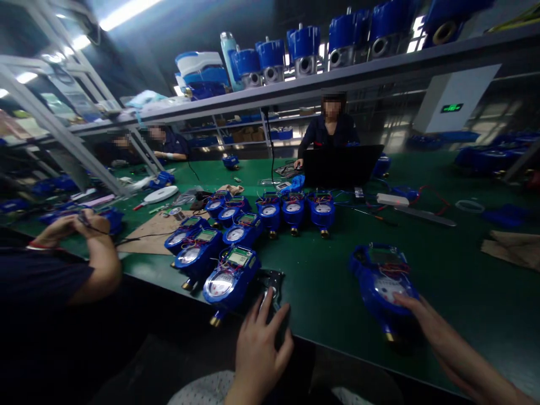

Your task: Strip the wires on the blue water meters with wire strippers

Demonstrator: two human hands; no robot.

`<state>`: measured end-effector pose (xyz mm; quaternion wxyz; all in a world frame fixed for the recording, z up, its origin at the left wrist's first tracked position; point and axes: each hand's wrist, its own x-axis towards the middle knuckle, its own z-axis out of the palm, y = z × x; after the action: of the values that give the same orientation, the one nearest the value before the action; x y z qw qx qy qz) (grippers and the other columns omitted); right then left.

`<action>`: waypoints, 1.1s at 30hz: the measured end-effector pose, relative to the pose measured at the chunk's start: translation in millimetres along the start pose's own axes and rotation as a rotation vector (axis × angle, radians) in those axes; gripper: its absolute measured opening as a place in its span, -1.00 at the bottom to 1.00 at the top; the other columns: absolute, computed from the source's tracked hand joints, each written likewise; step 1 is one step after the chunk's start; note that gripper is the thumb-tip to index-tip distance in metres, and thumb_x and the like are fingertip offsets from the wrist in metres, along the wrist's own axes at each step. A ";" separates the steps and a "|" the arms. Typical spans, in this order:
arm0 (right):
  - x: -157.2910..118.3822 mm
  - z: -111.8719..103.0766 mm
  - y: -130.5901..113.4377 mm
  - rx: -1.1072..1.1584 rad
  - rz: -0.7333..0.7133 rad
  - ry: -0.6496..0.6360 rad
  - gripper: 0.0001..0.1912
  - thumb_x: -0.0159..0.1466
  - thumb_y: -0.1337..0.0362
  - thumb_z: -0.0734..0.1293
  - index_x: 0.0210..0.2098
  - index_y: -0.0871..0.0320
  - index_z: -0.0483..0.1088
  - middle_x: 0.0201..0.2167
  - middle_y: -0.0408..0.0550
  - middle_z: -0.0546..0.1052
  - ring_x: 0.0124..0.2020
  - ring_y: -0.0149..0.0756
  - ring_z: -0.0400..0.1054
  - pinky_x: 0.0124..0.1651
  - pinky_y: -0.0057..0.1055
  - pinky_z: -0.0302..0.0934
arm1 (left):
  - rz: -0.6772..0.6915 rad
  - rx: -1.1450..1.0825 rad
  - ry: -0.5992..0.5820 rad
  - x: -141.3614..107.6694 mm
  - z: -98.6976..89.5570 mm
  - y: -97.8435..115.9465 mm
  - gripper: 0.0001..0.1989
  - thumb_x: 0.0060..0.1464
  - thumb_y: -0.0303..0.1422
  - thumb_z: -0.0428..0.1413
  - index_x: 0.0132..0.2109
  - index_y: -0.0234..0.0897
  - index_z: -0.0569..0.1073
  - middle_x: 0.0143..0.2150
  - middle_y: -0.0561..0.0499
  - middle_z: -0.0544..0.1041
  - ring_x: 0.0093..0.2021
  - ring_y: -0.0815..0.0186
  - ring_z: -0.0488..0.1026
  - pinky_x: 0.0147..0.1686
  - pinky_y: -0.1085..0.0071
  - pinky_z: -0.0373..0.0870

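a wide green table (464,270) fills the view, and above its far edge runs a long grey shelf (379,70) carrying a row of blue meter housings (304,48); about six show clearly, more are cut off at the right.

three other people are at the table: one seated behind a black laptop (341,166) on the far side, one further off to the left of the laptop, and a co-worker's arm (99,259) at the near left, hands raised together over the table edge.

left of the laptop and nearer the camera stands a cluster of blue water meters (236,233), about eleven in all: three in a row just in front of the laptop, the rest in a group running toward the near edge. the nearest of these, the front meter (230,278), has its dial and small screen facing up.

one more, the single meter (383,281), lies apart to the right of the cluster, with red wires across its open top. the right hand (426,318) rests on its near end, fingers stretched out over the housing, not curled around it.

the left hand (261,343) lies at the near edge just right of the front meter, fingers loosely spread on a small dark tool (272,281); i cannot tell whether they grip it.
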<state>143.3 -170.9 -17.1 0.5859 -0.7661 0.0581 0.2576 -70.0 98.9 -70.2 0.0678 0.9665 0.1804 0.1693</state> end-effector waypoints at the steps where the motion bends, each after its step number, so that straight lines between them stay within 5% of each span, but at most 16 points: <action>1: -2.9 12.8 -3.1 0.038 0.004 -0.079 0.00 0.05 -0.34 0.37 0.32 0.05 0.20 0.30 0.08 0.33 0.34 0.12 0.13 0.44 0.03 -0.15 | 0.003 0.004 -0.010 -1.5 -0.7 -0.7 -0.55 0.24 -0.30 0.00 0.26 0.08 0.36 0.50 -0.01 0.05 0.42 0.01 0.13 0.24 -0.06 0.34; 5: -19.1 56.6 -19.4 0.099 -0.025 -0.277 -0.08 0.10 -0.26 0.40 0.29 0.12 0.22 0.20 0.06 0.44 0.25 0.02 0.26 0.40 -0.06 -0.01 | 0.007 0.029 -0.047 -8.1 -4.0 -3.5 -0.48 0.27 -0.28 -0.03 0.34 0.10 0.24 0.52 0.03 -0.02 0.45 0.04 0.07 0.30 -0.04 0.28; 11: -29.5 91.5 -16.3 0.033 -0.140 -0.371 -0.16 0.15 -0.19 0.39 0.25 0.19 0.27 0.15 0.13 0.46 0.20 0.04 0.33 0.31 -0.11 0.17 | -0.110 0.070 -0.021 -30.2 -4.0 -0.3 -0.27 0.28 -0.14 -0.02 0.47 -0.12 -0.10 0.53 -0.09 -0.07 0.43 0.05 0.12 0.30 0.02 0.29; 19: -6.3 91.0 9.3 -0.179 -0.316 -0.530 -0.29 0.33 -0.19 0.21 0.28 0.13 0.12 0.22 0.18 0.35 0.25 0.01 0.28 0.29 0.00 0.22 | -0.239 0.032 -0.037 -35.4 -8.4 8.5 -0.33 0.27 -0.27 -0.03 0.45 -0.25 -0.01 0.48 -0.21 0.06 0.38 0.00 0.16 0.27 -0.01 0.30; 23: -1.9 82.1 -4.1 -0.322 -0.339 -0.428 -0.08 0.22 -0.27 0.29 0.31 0.15 -0.08 0.31 0.28 0.16 0.28 0.11 0.19 0.30 0.09 0.18 | -0.233 0.076 -0.040 -28.7 -8.6 8.2 -0.34 0.23 -0.34 -0.02 0.43 -0.29 0.04 0.47 -0.23 0.08 0.37 -0.03 0.16 0.27 -0.01 0.28; 26: 0.4 76.2 -25.2 -0.454 -0.614 -0.244 0.10 0.06 -0.25 0.44 0.33 0.13 -0.13 0.33 0.31 0.01 0.24 0.21 0.18 0.22 0.19 0.23 | -0.246 0.096 -0.046 -26.9 -7.5 8.9 -0.31 0.20 -0.37 -0.01 0.44 -0.30 0.03 0.47 -0.22 0.08 0.36 -0.03 0.15 0.28 0.00 0.27; 28: 1.3 72.5 -45.5 -0.569 -0.902 -0.223 -0.01 0.10 -0.14 0.47 0.31 0.09 -0.03 0.32 0.24 0.03 0.26 0.18 0.13 0.26 0.19 0.18 | -0.256 0.100 -0.054 -26.9 -7.9 10.4 -0.30 0.19 -0.37 -0.01 0.44 -0.29 0.04 0.47 -0.21 0.09 0.36 -0.03 0.16 0.28 0.00 0.26; 30: 1.2 69.5 -70.5 -0.636 -1.140 -0.319 -0.30 0.22 0.02 0.43 0.24 0.03 0.13 0.26 0.12 0.17 0.27 0.05 0.13 0.31 0.11 0.14 | -0.264 0.099 -0.057 -27.1 -9.0 11.9 -0.30 0.18 -0.36 -0.01 0.43 -0.30 0.06 0.46 -0.21 0.11 0.35 -0.03 0.18 0.28 0.00 0.26; 33: 2.1 67.1 -110.3 -0.664 -1.266 -0.578 -0.60 0.33 0.24 0.33 0.14 -0.04 0.28 0.14 -0.03 0.35 0.18 -0.15 0.25 0.26 -0.10 0.22 | -0.273 0.096 -0.049 -26.8 -10.7 13.5 -0.29 0.15 -0.37 0.01 0.43 -0.31 0.09 0.46 -0.22 0.12 0.33 -0.04 0.20 0.27 0.00 0.28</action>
<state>166.3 -74.4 65.5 0.3527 -0.6914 -0.6270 0.0672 -92.9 77.2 -65.8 0.0481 0.9390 0.3165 0.1260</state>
